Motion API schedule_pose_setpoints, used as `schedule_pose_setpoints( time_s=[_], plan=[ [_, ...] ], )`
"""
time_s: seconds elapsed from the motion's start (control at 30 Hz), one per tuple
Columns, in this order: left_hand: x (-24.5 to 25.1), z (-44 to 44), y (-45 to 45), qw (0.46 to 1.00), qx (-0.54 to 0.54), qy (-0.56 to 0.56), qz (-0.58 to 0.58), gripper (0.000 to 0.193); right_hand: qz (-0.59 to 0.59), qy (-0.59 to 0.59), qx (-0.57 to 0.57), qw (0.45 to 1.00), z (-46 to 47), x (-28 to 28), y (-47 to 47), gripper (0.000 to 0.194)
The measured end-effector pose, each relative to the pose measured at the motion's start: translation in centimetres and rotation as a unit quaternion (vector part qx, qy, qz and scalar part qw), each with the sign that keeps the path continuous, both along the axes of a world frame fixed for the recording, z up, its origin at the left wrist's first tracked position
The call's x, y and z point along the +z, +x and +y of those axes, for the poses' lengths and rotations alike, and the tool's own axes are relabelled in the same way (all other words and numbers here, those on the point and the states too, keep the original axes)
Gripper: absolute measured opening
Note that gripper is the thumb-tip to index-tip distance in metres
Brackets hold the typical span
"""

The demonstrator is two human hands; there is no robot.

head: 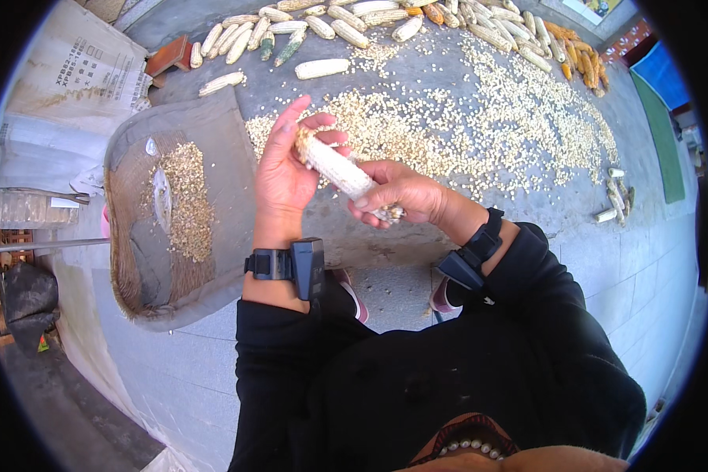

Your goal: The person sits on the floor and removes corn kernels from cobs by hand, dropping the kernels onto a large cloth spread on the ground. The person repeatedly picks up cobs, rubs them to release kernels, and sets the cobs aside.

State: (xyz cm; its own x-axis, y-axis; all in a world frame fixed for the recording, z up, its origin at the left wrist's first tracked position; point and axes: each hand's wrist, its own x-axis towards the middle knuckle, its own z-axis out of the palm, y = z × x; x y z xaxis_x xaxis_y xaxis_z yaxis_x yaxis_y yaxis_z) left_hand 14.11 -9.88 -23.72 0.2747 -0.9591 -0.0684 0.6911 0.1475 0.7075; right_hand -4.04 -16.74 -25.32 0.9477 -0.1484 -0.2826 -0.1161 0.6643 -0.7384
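Observation:
A mostly stripped white corn cob (337,168) slants in front of me, with a few kernels left at its ends. My right hand (402,192) grips its lower end between thumb and fingers. At the upper end, my left hand (286,159) is spread, thumb raised and fingers partly behind the cob. Whether those fingers touch it I cannot tell. Loose pale corn kernels (401,133) lie scattered over the grey slab (389,236) beyond both hands. To the left, a woven winnowing basket (121,277) holds a heap of kernels and chaff (184,200).
Unshelled white corn ears (349,32) line the slab's far side, with orange ears (584,62) at the right. One pale ear (322,69) lies nearer. Several bare cobs (618,197) are piled at right. A reddish wooden block (169,55) and printed cardboard (82,65) stand left.

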Motion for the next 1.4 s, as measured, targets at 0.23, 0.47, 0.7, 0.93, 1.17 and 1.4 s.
schedule_pose_setpoints(
  time_s=[0.23,0.47,0.7,0.93,1.17,1.4],
  plan=[
    [-0.6,-0.4,-1.1,0.996,0.070,0.047,0.012,0.012,0.169,-0.311,0.021,0.935,0.9,0.8,0.7,0.031],
    [-1.9,-2.2,-2.6,0.942,0.301,0.125,0.075,0.006,0.195,-0.792,-0.053,0.576,0.7,-0.4,1.2,0.028],
    [-2.3,-2.6,0.5,0.938,0.250,0.063,0.230,0.023,0.144,-0.416,-0.054,0.896,1.3,1.5,0.8,0.043],
    [-2.1,-2.3,1.1,0.936,0.236,0.052,0.256,0.044,0.102,-0.238,-0.036,0.965,1.2,1.9,0.5,0.034],
    [-3.7,-0.6,5.7,0.925,0.206,0.044,0.315,0.031,0.078,-0.139,-0.062,0.985,0.7,1.5,0.1,0.026],
    [-2.6,6.8,12.3,0.872,0.453,0.139,0.123,0.067,0.021,0.027,-0.132,0.991,-0.8,0.5,-1.3,0.041]
  ],
)
